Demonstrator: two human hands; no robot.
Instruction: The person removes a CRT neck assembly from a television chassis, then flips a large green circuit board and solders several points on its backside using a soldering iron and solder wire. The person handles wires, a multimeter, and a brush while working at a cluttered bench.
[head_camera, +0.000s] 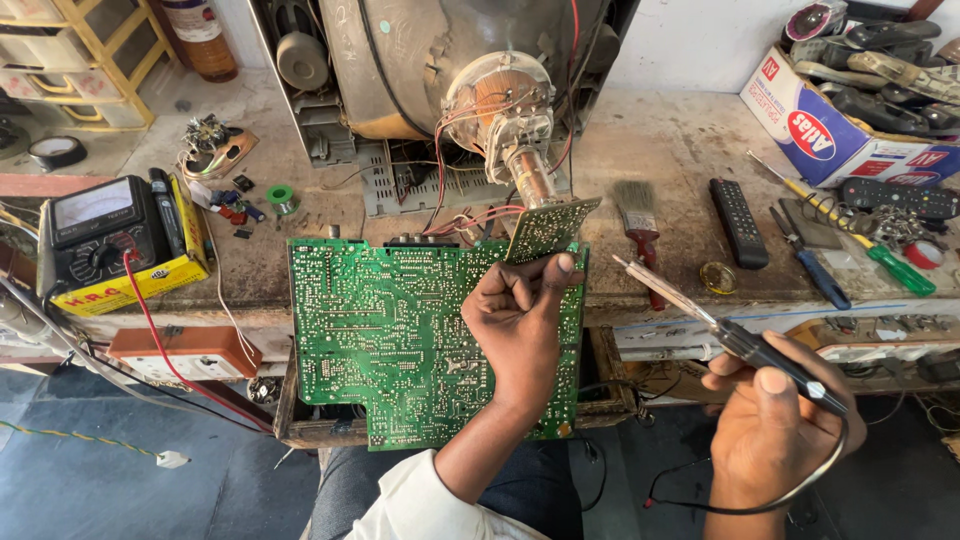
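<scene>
Centrally, a small circuit board (548, 228) is pinched by the closed left hand (517, 322) above a large green circuit board (385, 335); a soldering iron (735, 338) is gripped by the closed right hand (768, 425), just right; behind, a stained workbench (660, 150) is seen, with a red-and-white carton (815, 130) at far right and a yellow box (150, 283) at left.

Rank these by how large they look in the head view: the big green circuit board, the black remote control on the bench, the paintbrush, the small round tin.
1. Big green circuit board, by far.
2. Black remote control and paintbrush: look alike in size, unranked.
3. Small round tin.
</scene>
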